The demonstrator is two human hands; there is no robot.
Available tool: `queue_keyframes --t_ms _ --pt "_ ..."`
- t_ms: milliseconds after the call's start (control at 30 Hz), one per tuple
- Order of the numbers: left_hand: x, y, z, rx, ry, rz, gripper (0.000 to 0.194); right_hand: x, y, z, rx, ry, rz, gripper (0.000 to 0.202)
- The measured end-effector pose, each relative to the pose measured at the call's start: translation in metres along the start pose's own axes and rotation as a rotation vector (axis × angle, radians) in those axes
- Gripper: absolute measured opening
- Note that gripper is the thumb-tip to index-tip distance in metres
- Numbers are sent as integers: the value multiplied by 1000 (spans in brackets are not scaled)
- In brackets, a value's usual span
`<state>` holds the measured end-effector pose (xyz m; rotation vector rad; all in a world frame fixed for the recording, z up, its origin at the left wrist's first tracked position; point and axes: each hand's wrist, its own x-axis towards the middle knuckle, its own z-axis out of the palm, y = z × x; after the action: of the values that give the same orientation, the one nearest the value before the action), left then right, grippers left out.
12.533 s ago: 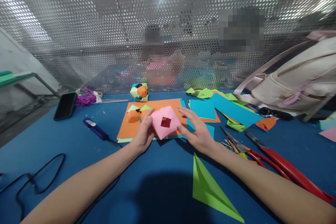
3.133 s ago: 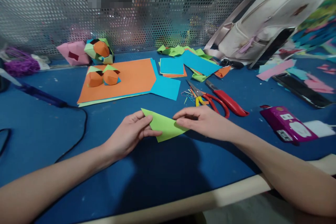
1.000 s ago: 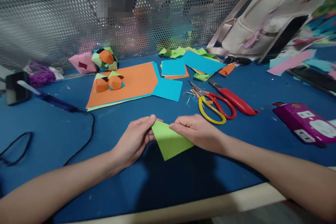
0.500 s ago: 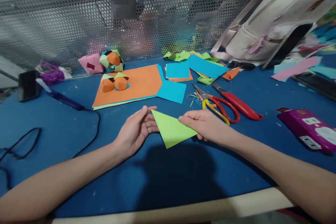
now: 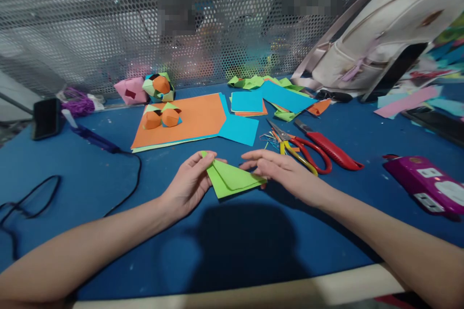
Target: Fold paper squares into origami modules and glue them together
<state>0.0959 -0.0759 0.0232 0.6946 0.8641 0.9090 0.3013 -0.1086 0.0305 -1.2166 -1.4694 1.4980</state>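
Evidently light, crease-prone stock: folded lime-green paper triangle (image 5: 232, 179) above blue tabletop's near middle, left hand (image 5: 188, 181) pinching upper-left corner, right hand (image 5: 281, 169) loosely curled at right tip, grip unclear; best held by folded edges.

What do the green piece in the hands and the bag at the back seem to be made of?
The green piece: matte paper, probably, since it shows thin edges and a crisp fold.

The bag: perhaps soft synthetic leather or coated fabric, pale with a dull sheen, zip lines and slumping sides.
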Motion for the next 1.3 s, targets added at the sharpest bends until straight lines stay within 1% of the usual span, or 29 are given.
queue_keyframes --t_ms 67,133,167,200,300,333,400,500,600,667,733,800,833,967,1167,1300 --pt "1 -1 0 -7 15 13 14 -4 -2 1 -65 -61 -16 57" --pt "1 -3 0 -3 13 31 16 -6 -3 5 -150 -83 -13 65" --pt "1 -3 1 4 7 39 17 -7 -2 8 -190 -67 -13 64" --pt "1 -4 1 14 1 48 18 -7 -1 11 -224 -37 -18 58" --pt "0 -6 1 40 -13 65 21 -4 2 17 -299 85 -62 24" --pt "-1 -7 1 44 -19 71 22 -3 3 18 -304 120 -67 23" --pt "-2 -7 1 48 -38 82 27 -1 5 18 -254 158 -57 29" --pt "-5 -7 2 53 -74 65 44 2 6 16 -134 165 -19 27" --pt "-6 -6 4 67 -79 25 64 4 7 13 -186 228 -48 31" --pt "-7 -5 5 85 -77 10 68 5 8 12 -253 271 -90 35" --pt "-7 -5 6 111 -72 -3 68 5 9 12 -260 266 -116 32" --pt "-6 -6 6 149 -70 -8 67 5 9 12 -213 241 -116 23" --pt "-6 -6 6 168 -74 -8 67 5 9 13 -194 237 -113 22" --pt "-6 -8 3 197 -112 -11 63 4 10 13 -110 256 -79 26" --pt "-6 -10 1 222 -151 1 52 8 16 10 76 265 -49 25" --pt "-7 -8 3 211 -164 -3 48 11 17 11 183 283 25 27"
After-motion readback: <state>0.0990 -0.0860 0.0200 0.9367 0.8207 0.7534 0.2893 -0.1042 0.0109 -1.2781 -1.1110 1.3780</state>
